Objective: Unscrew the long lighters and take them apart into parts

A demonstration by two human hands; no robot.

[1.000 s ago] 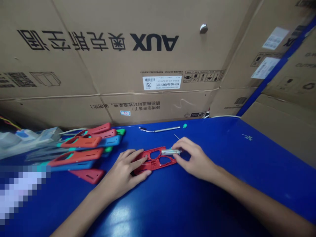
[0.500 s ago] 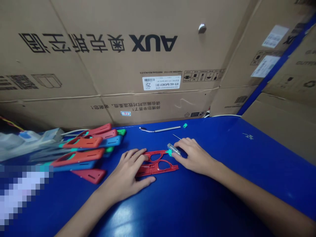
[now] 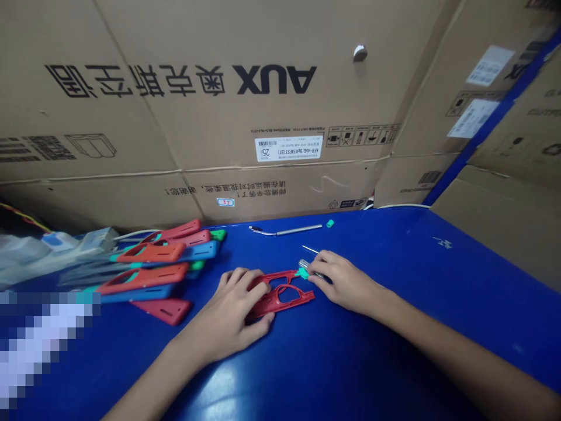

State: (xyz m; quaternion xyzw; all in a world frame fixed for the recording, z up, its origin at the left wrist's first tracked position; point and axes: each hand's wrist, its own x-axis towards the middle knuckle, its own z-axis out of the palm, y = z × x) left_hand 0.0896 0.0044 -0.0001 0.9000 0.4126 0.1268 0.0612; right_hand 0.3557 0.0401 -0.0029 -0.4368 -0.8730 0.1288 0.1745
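Note:
A red plastic frame (image 3: 280,295) with two openings lies flat on the blue table (image 3: 394,304). My left hand (image 3: 228,316) presses down on the frame's left end, fingers spread over it. My right hand (image 3: 342,280) pinches a small silver metal piece with a teal tip (image 3: 304,270) against the frame's upper right corner.
A pile of red, blue and teal plastic frames (image 3: 153,266) lies to the left, beside clear bags (image 3: 39,257). A thin metal rod (image 3: 289,230) and a small teal cap (image 3: 329,223) lie near the back. Large cardboard boxes (image 3: 263,105) wall the back and right.
My right hand turned the silver piece from lying across the frame to pointing its teal tip at the frame's upper right corner. The frame shifted slightly under my left hand.

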